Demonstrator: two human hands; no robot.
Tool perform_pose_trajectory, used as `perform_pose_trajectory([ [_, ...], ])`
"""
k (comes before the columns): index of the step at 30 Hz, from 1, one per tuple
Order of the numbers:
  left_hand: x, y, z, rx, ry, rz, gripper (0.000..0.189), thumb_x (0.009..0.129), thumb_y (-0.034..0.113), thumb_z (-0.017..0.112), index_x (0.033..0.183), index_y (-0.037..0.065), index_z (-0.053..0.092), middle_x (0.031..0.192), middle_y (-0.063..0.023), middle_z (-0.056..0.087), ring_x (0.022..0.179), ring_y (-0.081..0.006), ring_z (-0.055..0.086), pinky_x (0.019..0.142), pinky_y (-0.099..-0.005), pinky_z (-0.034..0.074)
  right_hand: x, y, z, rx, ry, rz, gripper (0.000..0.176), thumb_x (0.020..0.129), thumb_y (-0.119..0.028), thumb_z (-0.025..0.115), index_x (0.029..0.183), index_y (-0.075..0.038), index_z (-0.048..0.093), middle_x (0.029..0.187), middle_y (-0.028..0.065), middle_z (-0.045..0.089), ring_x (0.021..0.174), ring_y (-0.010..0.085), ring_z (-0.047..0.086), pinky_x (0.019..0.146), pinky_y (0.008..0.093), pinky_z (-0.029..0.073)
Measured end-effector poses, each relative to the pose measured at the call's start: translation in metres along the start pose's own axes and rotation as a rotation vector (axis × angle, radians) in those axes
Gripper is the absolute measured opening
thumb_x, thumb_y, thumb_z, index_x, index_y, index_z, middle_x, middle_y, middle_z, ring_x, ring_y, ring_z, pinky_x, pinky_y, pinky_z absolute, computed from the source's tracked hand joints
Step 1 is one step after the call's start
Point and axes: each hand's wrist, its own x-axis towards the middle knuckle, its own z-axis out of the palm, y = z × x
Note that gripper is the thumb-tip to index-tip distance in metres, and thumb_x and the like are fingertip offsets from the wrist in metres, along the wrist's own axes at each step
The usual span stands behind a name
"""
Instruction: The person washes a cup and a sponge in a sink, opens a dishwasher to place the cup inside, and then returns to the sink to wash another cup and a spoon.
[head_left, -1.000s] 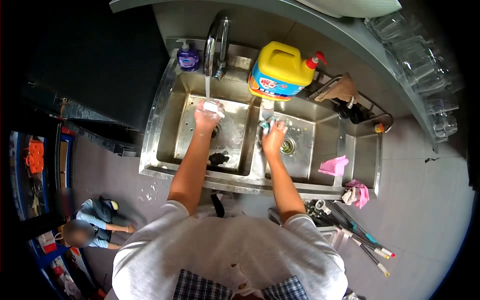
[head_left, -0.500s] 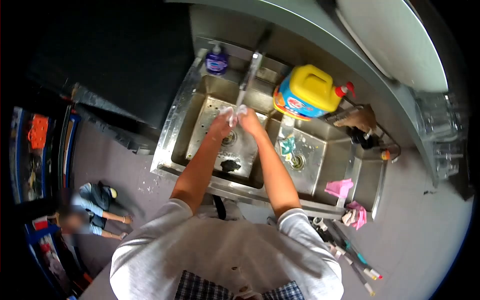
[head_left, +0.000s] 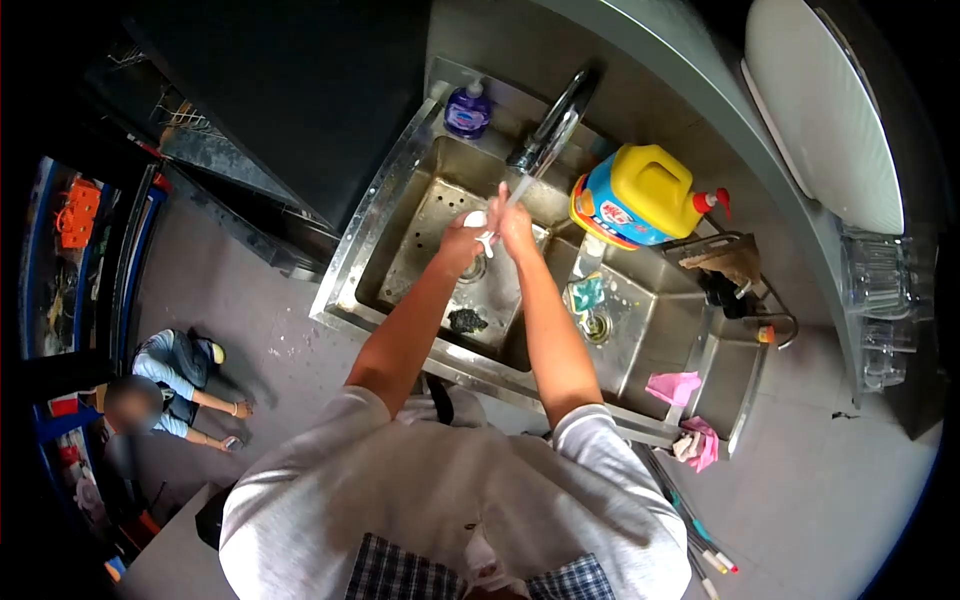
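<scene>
Above the left basin of the steel sink (head_left: 395,262), my left hand (head_left: 462,242) is closed around a small white object (head_left: 476,218), perhaps a spoon; its exact shape is unclear. Close beside it, my right hand (head_left: 516,226) has its fingers partly stretched out, with the thumb side toward the white object. Water runs from the chrome tap (head_left: 548,130) onto my right hand. A dark wet clump (head_left: 466,320) lies in the basin below my hands.
A purple soap bottle (head_left: 468,110) stands at the back left. Right of the tap is a yellow jug (head_left: 648,192) with a red pump. The right basin holds a green sponge (head_left: 587,292). Pink cloths (head_left: 673,387) lie at right. A person (head_left: 172,385) crouches at left.
The view has shifted and turned slightly. My right hand's fingers have straightened under the water. More of the white object shows at my left hand.
</scene>
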Motion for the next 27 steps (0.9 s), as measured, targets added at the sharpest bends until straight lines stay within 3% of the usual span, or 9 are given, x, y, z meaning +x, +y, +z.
perform_pose_trajectory([
  [1, 0.006, -0.006, -0.002, -0.034, 0.043, 0.013, 0.024, 0.081, -0.003, 0.053, 0.105, 0.001, 0.055, 0.092, -0.0107, 0.060, 0.082, -0.0221, 0.061, 0.069, -0.0345, 0.053, -0.003, -0.008, -0.003, 0.151, -0.086, 0.083, 0.036, 0.093, -0.037, 0.045, 0.071, -0.008, 0.046, 0.058, 0.0032, 0.046, 0.044, 0.0132, 0.042, 0.037, 0.0278, 0.033],
  [5, 0.018, -0.022, 0.014, -0.163, 0.183, 0.039, 0.023, 0.084, -0.001, 0.053, 0.107, 0.000, 0.052, 0.093, -0.0132, 0.059, 0.076, -0.0260, 0.061, 0.063, -0.0393, 0.053, -0.001, -0.004, -0.022, -0.019, -0.029, -0.247, 0.019, 0.089, -0.022, 0.049, 0.085, -0.004, 0.052, 0.059, 0.0048, 0.050, 0.047, 0.0128, 0.048, 0.039, 0.0277, 0.035],
  [8, 0.029, -0.027, 0.025, -0.131, 0.221, 0.081, 0.024, 0.083, -0.005, 0.049, 0.107, -0.002, 0.048, 0.092, -0.0184, 0.058, 0.072, -0.0296, 0.062, 0.060, -0.0397, 0.054, 0.003, 0.028, -0.049, -0.461, 0.139, -0.430, 0.018, 0.088, -0.022, 0.052, 0.090, -0.004, 0.052, 0.063, 0.0075, 0.056, 0.049, 0.0134, 0.053, 0.042, 0.0270, 0.040],
  [10, 0.015, -0.012, 0.057, -0.090, 0.377, 0.120, 0.025, 0.083, -0.006, 0.046, 0.107, -0.002, 0.047, 0.091, -0.0201, 0.057, 0.073, -0.0308, 0.062, 0.059, -0.0386, 0.054, -0.017, 0.019, -0.052, -0.429, -0.044, -0.101, 0.021, 0.089, -0.024, 0.053, 0.088, -0.004, 0.051, 0.065, 0.0081, 0.059, 0.047, 0.0151, 0.055, 0.042, 0.0267, 0.044],
  [12, 0.017, -0.015, 0.054, -0.064, 0.229, 0.122, 0.027, 0.082, -0.006, 0.041, 0.108, -0.002, 0.048, 0.089, -0.0177, 0.059, 0.071, -0.0296, 0.063, 0.056, -0.0350, 0.053, -0.025, 0.027, -0.049, -0.139, -0.180, 0.117, 0.023, 0.090, -0.026, 0.053, 0.084, -0.004, 0.051, 0.061, 0.0074, 0.057, 0.045, 0.0159, 0.054, 0.041, 0.0267, 0.043],
  [16, 0.020, -0.010, 0.051, 0.093, 0.102, 0.144, 0.025, 0.085, 0.004, 0.037, 0.106, -0.002, 0.050, 0.089, -0.0160, 0.062, 0.071, -0.0298, 0.065, 0.055, -0.0324, 0.053, -0.004, 0.054, -0.046, 0.007, -0.169, 0.014, 0.028, 0.092, -0.025, 0.049, 0.074, -0.004, 0.052, 0.051, 0.0030, 0.047, 0.038, 0.0129, 0.042, 0.034, 0.0262, 0.030],
  [20, 0.048, -0.012, 0.042, -0.015, 0.006, 0.081, 0.028, 0.088, 0.021, 0.036, 0.100, 0.000, 0.051, 0.090, -0.0157, 0.061, 0.073, -0.0308, 0.064, 0.058, -0.0364, 0.053, -0.009, 0.056, -0.044, 0.025, -0.072, 0.031, 0.026, 0.091, -0.024, 0.049, 0.074, -0.005, 0.052, 0.049, 0.0010, 0.043, 0.036, 0.0119, 0.035, 0.034, 0.0266, 0.027],
  [22, 0.062, -0.023, 0.042, -0.082, -0.034, 0.079, 0.028, 0.088, 0.023, 0.037, 0.099, 0.001, 0.051, 0.089, -0.0153, 0.061, 0.071, -0.0293, 0.064, 0.059, -0.0373, 0.053, -0.012, 0.058, -0.051, -0.149, 0.061, -0.049, 0.028, 0.089, -0.025, 0.051, 0.071, -0.004, 0.054, 0.049, 0.0024, 0.046, 0.039, 0.0139, 0.042, 0.038, 0.0290, 0.032],
  [27, 0.116, -0.035, 0.023, -0.012, 0.232, -0.020, 0.020, 0.082, 0.027, 0.055, 0.083, 0.007, 0.061, 0.078, -0.0093, 0.061, 0.072, -0.0239, 0.062, 0.061, -0.0357, 0.052, -0.027, 0.066, -0.071, -0.622, 0.367, -0.283, 0.030, 0.085, -0.025, 0.053, 0.069, 0.000, 0.058, 0.055, 0.0118, 0.055, 0.051, 0.0227, 0.056, 0.052, 0.0358, 0.043],
])
